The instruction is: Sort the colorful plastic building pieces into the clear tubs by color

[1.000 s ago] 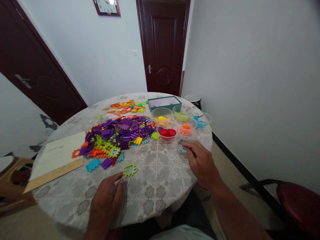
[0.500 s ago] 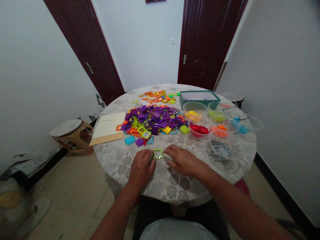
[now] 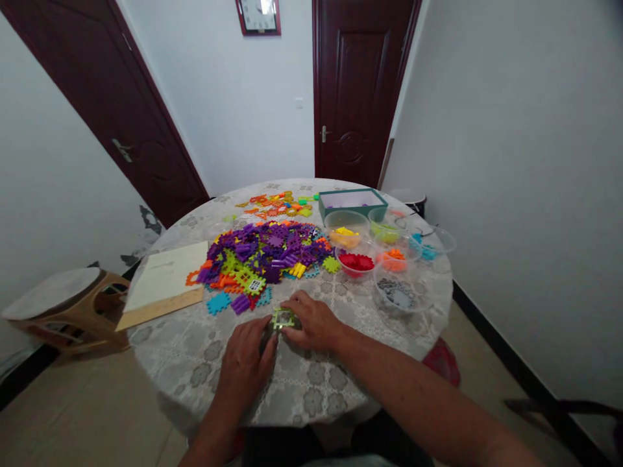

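Note:
A small lime-green square building-block piece with an open middle [image 3: 283, 318] lies between my two hands, low over or on the near part of the table. My left hand [image 3: 246, 353] holds its left edge between fingertips and thumb. My right hand [image 3: 314, 324] pinches the right edge, fingers over the top corner and thumb below. Just beyond the hands is a big heap of toothed plastic pieces [image 3: 275, 241], mostly purple with green and orange ones. A light-blue piece [image 3: 219, 303] and a purple piece [image 3: 240, 304] lie at its near side.
Clear bowls stand to the right, holding yellow pieces [image 3: 345, 237], red pieces [image 3: 357, 262], orange pieces [image 3: 392, 259] and grey pieces [image 3: 396, 293]. A green-edged box [image 3: 353, 213] sits behind them. Orange pieces [image 3: 275, 204] are spread at the back. A paper sheet [image 3: 168, 279] lies left.
The view has swung right and tilted up, bringing a wall clock into sight. My right hand has closed in on the green piece's right edge; my left hand stays at the left edge.

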The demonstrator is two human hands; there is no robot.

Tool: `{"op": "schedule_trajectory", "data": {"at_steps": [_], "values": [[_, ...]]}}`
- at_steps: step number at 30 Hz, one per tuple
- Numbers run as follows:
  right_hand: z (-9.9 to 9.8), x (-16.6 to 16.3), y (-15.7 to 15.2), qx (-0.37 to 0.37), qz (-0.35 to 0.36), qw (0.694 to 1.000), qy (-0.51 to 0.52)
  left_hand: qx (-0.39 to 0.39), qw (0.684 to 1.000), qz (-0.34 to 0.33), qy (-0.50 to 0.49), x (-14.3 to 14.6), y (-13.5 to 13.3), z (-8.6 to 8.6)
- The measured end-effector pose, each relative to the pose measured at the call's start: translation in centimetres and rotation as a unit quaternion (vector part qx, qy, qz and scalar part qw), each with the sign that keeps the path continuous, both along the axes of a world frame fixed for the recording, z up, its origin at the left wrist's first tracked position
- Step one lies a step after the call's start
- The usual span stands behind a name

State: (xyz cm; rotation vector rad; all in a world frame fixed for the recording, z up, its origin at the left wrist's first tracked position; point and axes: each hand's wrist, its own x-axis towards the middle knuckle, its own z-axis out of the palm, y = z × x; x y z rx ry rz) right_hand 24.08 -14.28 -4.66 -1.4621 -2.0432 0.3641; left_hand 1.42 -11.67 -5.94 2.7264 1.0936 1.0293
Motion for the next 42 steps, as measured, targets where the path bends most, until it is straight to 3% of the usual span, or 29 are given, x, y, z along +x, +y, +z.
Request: {"op": "schedule_trajectory", "data": {"at_steps": [10, 42], "values": [[0.3, -0.1, 0.6, -0.002, -0.008, 1.000, 0.006, 0.020, 1.000, -0.010, 0.020, -0.3, 0.6, 0.0], [-0.9, 0.4, -0.1, 0.023, 0.037, 0.997, 0.069, -0.070, 0.995, 0.070, -0.031, 1.1, -2.3, 1.0]]}}
